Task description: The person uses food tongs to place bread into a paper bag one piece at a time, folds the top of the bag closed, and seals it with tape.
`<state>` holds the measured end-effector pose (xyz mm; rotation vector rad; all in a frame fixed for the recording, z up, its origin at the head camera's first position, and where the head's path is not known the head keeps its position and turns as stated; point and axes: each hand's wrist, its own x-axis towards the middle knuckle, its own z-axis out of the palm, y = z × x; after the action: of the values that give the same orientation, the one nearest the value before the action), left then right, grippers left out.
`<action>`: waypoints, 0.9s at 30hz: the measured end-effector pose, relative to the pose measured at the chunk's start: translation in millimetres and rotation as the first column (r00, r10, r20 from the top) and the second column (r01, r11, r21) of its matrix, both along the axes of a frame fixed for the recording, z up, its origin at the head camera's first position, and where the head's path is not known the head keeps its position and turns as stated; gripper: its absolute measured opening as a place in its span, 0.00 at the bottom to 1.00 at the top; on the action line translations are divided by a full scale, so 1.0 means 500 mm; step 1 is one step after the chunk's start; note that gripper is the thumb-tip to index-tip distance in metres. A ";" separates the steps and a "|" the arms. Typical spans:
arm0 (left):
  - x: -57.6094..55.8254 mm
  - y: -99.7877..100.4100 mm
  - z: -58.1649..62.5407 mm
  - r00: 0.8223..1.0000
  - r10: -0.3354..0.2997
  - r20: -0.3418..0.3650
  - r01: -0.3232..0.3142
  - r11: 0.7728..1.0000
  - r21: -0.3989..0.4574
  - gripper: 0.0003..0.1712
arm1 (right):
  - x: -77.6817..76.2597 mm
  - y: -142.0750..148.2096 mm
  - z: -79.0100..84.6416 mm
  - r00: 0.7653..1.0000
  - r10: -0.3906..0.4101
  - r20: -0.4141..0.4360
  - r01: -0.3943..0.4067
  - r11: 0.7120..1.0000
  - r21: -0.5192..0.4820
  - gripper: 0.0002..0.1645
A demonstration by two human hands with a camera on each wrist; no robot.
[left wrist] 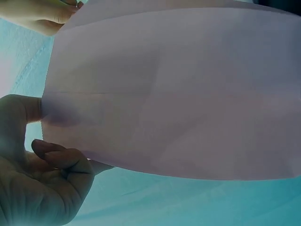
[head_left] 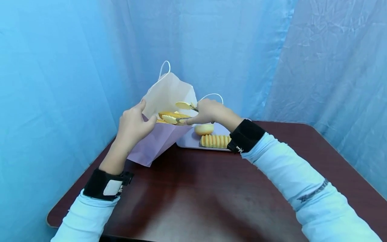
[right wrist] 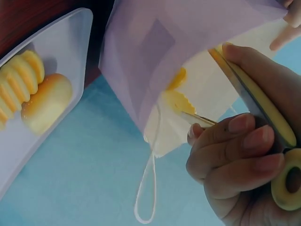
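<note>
A lilac paper bag (head_left: 160, 141) with a white inside and white cord handles leans on the table at left centre. My left hand (head_left: 131, 122) holds the bag's left rim; in the left wrist view, the thumb and fingers of that hand (left wrist: 51, 174) are on either side of the paper edge. My right hand (head_left: 208, 111) grips yellow-tipped tongs (head_left: 183, 105) at the bag's mouth, their tips apart. Bread (head_left: 173, 115) shows inside the bag near those tips; whether the tongs touch it, I cannot tell. In the right wrist view, curled fingers wrap the tongs' handle (right wrist: 254, 101).
Behind the bag and to its right, a pale tray (head_left: 188, 143) holds a ridged bread roll (head_left: 215, 141) and a round bun (head_left: 204, 129). Everything stands on a dark brown table (head_left: 193, 195). Blue curtains (head_left: 229, 50) hang around it.
</note>
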<state>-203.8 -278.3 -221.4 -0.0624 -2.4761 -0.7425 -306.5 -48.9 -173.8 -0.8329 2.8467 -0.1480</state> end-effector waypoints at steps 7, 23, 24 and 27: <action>-0.003 -0.003 0.001 1.000 -0.001 0.001 0.001 1.000 -0.017 0.41 | 0.003 0.003 0.000 0.999 0.037 -0.009 -0.037 0.999 -0.020 0.33; -0.009 -0.040 0.014 0.999 0.040 0.009 -0.040 0.999 0.015 0.41 | 0.002 0.148 0.008 0.993 -0.002 -0.122 -0.052 0.898 -0.438 0.41; -0.010 -0.044 0.015 0.999 0.042 0.013 -0.042 0.999 0.021 0.41 | 0.000 0.163 0.004 0.991 -0.021 -0.134 -0.045 0.881 -0.470 0.42; -0.012 -0.053 0.015 0.998 0.051 0.029 -0.052 0.998 0.033 0.41 | -0.007 0.205 -0.016 0.972 -0.114 -0.203 -0.017 0.836 -0.549 0.47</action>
<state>-209.7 -305.1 -213.9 0.0243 -2.4814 -0.7686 -309.8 53.7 -181.6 -0.9185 3.0793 -0.9807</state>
